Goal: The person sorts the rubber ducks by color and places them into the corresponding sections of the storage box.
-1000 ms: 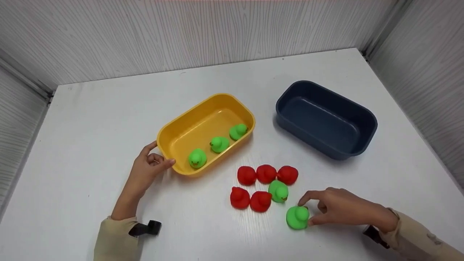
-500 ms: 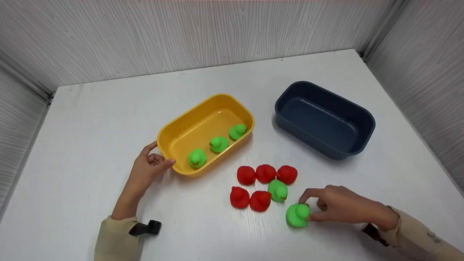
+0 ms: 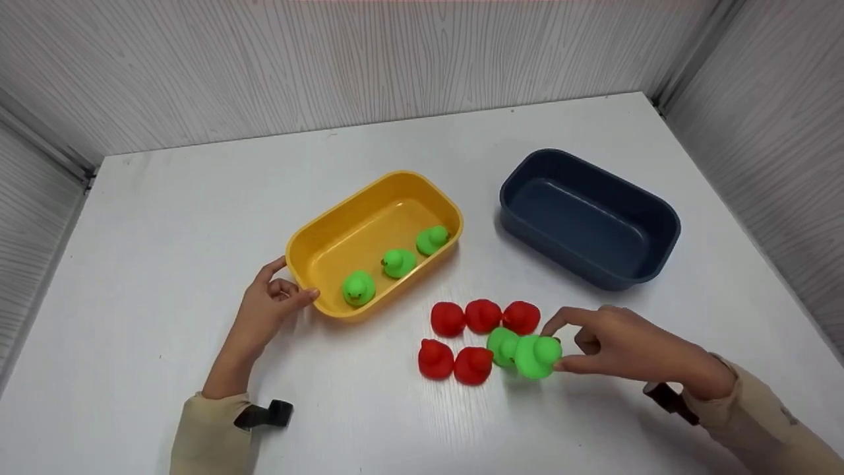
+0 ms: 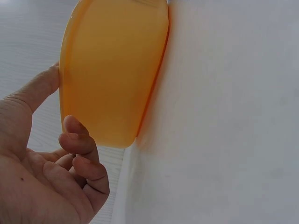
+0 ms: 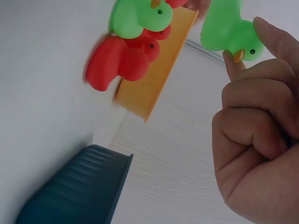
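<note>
The right hand (image 3: 620,346) pinched a green duck (image 3: 537,356) between thumb and forefinger, holding it lifted off the white table (image 3: 165,218), to the right of the yellow tub (image 3: 310,241) and a little nearer the person. In the right wrist view the same green duck (image 5: 226,28) sat against the fingertips (image 5: 273,39) with its orange beak toward the palm, the other fingers curled in. Just beside the held duck, on the tub's side of it, stood a second green duck (image 3: 502,344), and around that one clustered five red ducks (image 3: 461,336). The left hand (image 3: 267,310) rested against the near left corner of the yellow tub, thumb and forefinger touching its wall and rim, the remaining fingers loosely bent. Inside the tub three green ducks (image 3: 395,262) stood in a row along its near wall. A dark blue tub (image 3: 663,218) stood apart, to the right of the yellow tub
</note>
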A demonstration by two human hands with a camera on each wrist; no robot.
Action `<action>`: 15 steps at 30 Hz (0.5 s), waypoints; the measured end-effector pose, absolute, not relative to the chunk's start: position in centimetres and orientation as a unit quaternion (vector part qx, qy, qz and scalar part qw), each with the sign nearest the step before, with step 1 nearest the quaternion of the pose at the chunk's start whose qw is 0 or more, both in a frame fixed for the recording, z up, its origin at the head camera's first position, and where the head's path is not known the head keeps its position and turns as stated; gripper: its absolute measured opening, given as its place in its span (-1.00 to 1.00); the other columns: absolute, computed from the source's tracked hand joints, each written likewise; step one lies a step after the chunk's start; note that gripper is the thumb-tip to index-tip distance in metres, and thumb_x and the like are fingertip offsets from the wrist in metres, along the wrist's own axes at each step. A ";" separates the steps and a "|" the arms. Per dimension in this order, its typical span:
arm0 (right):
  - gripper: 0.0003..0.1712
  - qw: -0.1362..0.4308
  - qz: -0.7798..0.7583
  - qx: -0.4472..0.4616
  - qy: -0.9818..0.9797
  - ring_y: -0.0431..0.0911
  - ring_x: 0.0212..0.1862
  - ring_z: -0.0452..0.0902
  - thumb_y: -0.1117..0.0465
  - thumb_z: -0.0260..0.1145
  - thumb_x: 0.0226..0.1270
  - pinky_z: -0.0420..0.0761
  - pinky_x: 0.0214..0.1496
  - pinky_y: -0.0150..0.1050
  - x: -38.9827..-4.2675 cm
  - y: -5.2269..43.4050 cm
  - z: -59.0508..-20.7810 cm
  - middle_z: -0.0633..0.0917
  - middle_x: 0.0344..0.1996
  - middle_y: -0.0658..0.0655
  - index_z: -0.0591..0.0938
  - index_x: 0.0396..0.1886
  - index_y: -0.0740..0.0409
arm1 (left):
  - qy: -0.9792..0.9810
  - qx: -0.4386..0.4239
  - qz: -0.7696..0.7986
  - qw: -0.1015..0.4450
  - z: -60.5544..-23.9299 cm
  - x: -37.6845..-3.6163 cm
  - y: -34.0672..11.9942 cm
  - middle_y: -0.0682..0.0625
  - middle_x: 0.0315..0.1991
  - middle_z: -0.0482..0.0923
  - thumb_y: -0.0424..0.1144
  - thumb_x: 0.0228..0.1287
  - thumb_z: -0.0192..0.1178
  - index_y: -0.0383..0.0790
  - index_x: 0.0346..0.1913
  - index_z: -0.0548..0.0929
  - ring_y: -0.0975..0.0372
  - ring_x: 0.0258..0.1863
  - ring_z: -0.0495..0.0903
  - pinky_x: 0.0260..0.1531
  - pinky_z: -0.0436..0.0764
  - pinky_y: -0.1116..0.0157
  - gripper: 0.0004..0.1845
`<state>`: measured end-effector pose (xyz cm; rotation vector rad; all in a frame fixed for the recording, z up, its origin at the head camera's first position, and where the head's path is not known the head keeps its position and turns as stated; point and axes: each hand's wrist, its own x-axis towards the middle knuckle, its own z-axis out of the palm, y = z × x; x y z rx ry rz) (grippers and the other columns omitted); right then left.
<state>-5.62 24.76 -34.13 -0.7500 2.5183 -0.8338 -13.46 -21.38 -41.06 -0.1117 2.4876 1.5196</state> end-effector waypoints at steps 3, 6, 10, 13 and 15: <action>-0.63 0.194 -0.315 -0.265 0.891 -0.41 -0.66 0.00 -0.07 0.38 0.21 0.15 -0.59 -0.45 -6.1 24.5 -33.5 0.15 -0.75 -0.23 0.57 -0.04 -0.09 | 0.842 -0.041 0.526 0.112 -41.2 -13.4 -21.4 0.13 -0.40 0.45 -0.09 0.19 0.35 -0.17 0.49 0.07 0.32 -0.42 0.36 -0.40 0.39 0.45 -0.09; -0.60 0.197 -0.334 -0.266 0.883 -0.40 -0.65 0.02 -0.08 0.37 0.22 0.16 -0.60 -0.44 -6.6 24.2 -33.0 0.16 -0.75 -0.21 0.57 -0.01 -0.06 | 0.837 -0.040 0.534 0.111 -41.3 -13.5 -21.5 0.14 -0.41 0.45 -0.11 0.19 0.35 -0.17 0.49 0.07 0.33 -0.42 0.35 -0.40 0.38 0.45 -0.09; -0.60 0.192 -0.353 -0.275 0.874 -0.40 -0.65 0.02 -0.04 0.37 0.24 0.17 -0.60 -0.43 -7.2 23.6 -32.3 0.16 -0.75 -0.18 0.57 0.01 0.00 | 0.838 -0.038 0.534 0.109 -41.3 -13.5 -21.4 0.14 -0.41 0.44 -0.10 0.19 0.35 -0.18 0.49 0.08 0.33 -0.44 0.35 -0.41 0.38 0.44 -0.10; -0.63 0.174 -0.363 -0.289 0.869 -0.40 -0.65 0.02 0.04 0.38 0.24 0.17 -0.60 -0.43 -7.6 23.1 -31.9 0.16 -0.77 -0.14 0.57 0.00 0.03 | 0.839 -0.037 0.531 0.111 -41.3 -13.5 -21.4 0.13 -0.41 0.45 -0.10 0.19 0.35 -0.18 0.49 0.08 0.32 -0.44 0.35 -0.42 0.38 0.44 -0.10; -0.64 0.159 -0.371 -0.297 0.865 -0.40 -0.65 0.03 0.07 0.40 0.23 0.17 -0.61 -0.42 -7.8 22.7 -31.6 0.18 -0.78 -0.10 0.57 -0.02 0.04 | 0.841 -0.037 0.529 0.111 -41.2 -13.5 -21.5 0.13 -0.41 0.45 -0.09 0.19 0.35 -0.18 0.49 0.07 0.32 -0.44 0.35 -0.42 0.38 0.44 -0.09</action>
